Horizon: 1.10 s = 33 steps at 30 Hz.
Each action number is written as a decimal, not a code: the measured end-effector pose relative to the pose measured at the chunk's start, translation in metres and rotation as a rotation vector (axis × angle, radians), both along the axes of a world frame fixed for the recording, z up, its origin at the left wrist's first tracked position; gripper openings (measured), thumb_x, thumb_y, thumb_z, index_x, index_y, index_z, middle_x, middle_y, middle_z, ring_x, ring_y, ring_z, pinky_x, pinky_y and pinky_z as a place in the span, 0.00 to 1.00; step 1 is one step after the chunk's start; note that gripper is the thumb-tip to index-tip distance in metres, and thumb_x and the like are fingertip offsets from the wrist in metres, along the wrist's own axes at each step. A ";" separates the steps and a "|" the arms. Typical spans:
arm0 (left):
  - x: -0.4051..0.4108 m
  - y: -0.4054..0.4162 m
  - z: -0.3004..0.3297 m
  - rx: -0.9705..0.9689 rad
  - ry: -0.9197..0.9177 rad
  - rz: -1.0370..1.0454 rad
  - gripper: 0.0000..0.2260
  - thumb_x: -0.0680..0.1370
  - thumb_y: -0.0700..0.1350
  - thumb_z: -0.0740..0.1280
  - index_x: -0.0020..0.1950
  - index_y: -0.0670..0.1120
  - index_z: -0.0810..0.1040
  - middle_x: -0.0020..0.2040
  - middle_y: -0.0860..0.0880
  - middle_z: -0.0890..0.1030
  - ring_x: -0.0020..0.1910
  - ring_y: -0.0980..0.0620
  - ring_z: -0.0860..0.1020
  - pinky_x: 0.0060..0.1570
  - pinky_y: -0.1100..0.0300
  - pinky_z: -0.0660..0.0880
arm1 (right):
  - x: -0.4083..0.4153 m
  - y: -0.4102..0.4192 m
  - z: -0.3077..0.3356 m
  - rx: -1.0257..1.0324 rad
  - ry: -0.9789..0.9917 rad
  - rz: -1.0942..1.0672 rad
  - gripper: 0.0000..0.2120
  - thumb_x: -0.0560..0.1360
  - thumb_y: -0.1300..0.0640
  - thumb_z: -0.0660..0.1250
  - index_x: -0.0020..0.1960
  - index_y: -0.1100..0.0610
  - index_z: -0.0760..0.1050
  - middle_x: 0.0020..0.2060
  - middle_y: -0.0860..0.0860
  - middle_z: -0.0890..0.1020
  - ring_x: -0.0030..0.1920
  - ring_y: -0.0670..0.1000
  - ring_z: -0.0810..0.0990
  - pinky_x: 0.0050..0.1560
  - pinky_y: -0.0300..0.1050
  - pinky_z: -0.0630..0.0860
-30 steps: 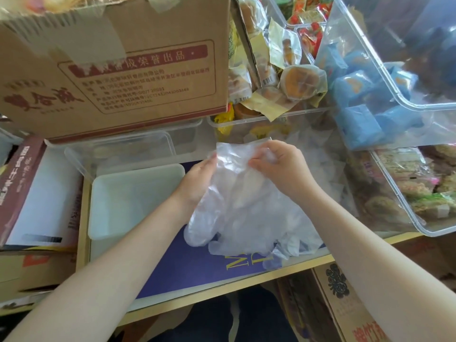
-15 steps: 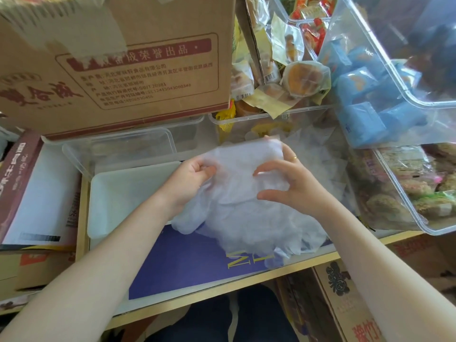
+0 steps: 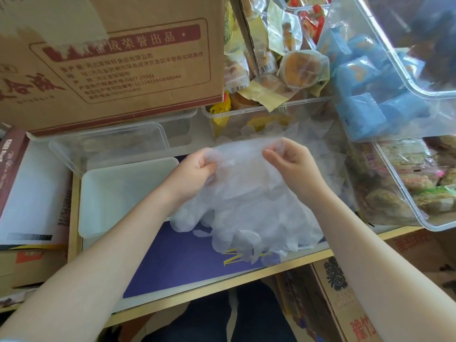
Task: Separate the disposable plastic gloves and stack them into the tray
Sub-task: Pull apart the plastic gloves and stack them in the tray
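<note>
Beside gloves [image 3: 246, 193], white tray [image 3: 118, 191], unfilled.

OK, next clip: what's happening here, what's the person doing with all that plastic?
A person is sorting thin disposable gloves. The left hand and the right hand each pinch the top edge of the clump, holding it up above the blue mat. The white tray sits just left of the hands, and no glove can be made out in it yet.
</note>
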<state>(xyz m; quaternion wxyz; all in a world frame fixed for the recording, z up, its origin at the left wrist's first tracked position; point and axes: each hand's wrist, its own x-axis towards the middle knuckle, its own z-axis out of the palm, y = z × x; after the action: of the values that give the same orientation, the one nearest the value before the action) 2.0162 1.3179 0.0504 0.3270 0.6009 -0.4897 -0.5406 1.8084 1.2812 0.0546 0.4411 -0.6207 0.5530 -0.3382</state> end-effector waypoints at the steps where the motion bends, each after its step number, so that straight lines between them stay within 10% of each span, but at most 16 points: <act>1: -0.001 -0.001 0.001 -0.017 -0.007 -0.008 0.11 0.81 0.36 0.58 0.50 0.47 0.77 0.47 0.50 0.81 0.48 0.51 0.78 0.56 0.51 0.74 | 0.001 -0.001 -0.002 0.001 -0.014 -0.025 0.10 0.75 0.59 0.68 0.40 0.46 0.73 0.36 0.48 0.78 0.38 0.54 0.75 0.42 0.48 0.72; 5: -0.004 -0.006 0.002 -0.079 -0.016 -0.002 0.11 0.80 0.34 0.58 0.49 0.47 0.77 0.44 0.54 0.81 0.47 0.49 0.77 0.54 0.52 0.73 | -0.001 0.001 -0.005 0.277 -0.123 -0.157 0.26 0.73 0.56 0.70 0.67 0.47 0.63 0.36 0.50 0.72 0.37 0.48 0.75 0.41 0.38 0.73; 10: -0.005 -0.007 0.004 -0.116 0.003 -0.003 0.11 0.79 0.36 0.61 0.50 0.51 0.77 0.49 0.53 0.82 0.50 0.54 0.79 0.51 0.59 0.75 | -0.009 0.006 -0.008 0.518 -0.265 0.078 0.03 0.73 0.61 0.69 0.43 0.61 0.79 0.34 0.50 0.81 0.32 0.45 0.80 0.34 0.38 0.76; 17: 0.012 0.008 -0.009 0.164 -0.047 -0.263 0.03 0.78 0.44 0.66 0.44 0.47 0.75 0.37 0.53 0.77 0.32 0.62 0.74 0.33 0.70 0.70 | -0.029 0.002 -0.012 0.402 -0.394 0.035 0.13 0.71 0.52 0.66 0.42 0.63 0.78 0.35 0.54 0.81 0.36 0.53 0.79 0.38 0.46 0.76; 22: 0.018 0.012 -0.020 0.174 -0.248 -0.402 0.16 0.67 0.53 0.70 0.48 0.44 0.75 0.42 0.48 0.81 0.38 0.54 0.77 0.40 0.55 0.74 | -0.035 0.002 -0.010 0.388 -0.383 0.065 0.07 0.74 0.61 0.65 0.40 0.60 0.80 0.30 0.48 0.83 0.30 0.45 0.80 0.31 0.36 0.76; 25: 0.003 0.002 -0.018 0.159 -0.242 -0.225 0.12 0.75 0.53 0.68 0.55 0.50 0.75 0.54 0.51 0.81 0.54 0.53 0.79 0.53 0.55 0.74 | -0.030 0.002 -0.009 0.352 -0.290 0.136 0.10 0.77 0.64 0.62 0.40 0.58 0.80 0.26 0.46 0.81 0.27 0.42 0.77 0.28 0.34 0.73; 33: -0.044 -0.013 -0.026 0.025 -0.117 0.373 0.07 0.81 0.46 0.58 0.47 0.49 0.74 0.39 0.55 0.76 0.43 0.53 0.74 0.47 0.57 0.68 | -0.029 -0.005 -0.010 0.383 -0.340 0.205 0.06 0.76 0.64 0.65 0.45 0.56 0.78 0.32 0.45 0.83 0.34 0.42 0.80 0.36 0.35 0.76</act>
<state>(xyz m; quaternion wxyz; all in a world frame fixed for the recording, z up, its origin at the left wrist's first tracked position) 1.9718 1.3054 0.0239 0.3849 0.7156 -0.3816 -0.4407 1.7794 1.2762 0.0449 0.6688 -0.5131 0.4590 -0.2806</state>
